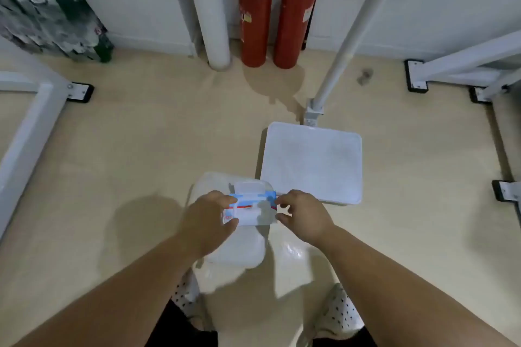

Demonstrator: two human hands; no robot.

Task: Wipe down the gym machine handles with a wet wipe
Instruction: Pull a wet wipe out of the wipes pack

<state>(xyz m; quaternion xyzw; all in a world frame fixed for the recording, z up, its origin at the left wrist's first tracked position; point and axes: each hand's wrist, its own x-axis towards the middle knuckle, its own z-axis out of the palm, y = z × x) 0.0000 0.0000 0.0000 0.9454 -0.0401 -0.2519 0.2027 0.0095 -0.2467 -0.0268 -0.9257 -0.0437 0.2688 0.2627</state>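
My forearms (127, 290) meet above the floor (141, 149). My left hand (210, 218) grips the wipe pack (252, 210) by its left end, steadying it. My right hand (300, 215) pinches the right end. The lid (249, 187) stands open, presumably for drawing a wipe.

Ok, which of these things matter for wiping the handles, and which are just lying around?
For the job: wet wipe pack, held by left hand and right hand.
Just lying about: fire extinguishers, white floor plate, white plastic container.
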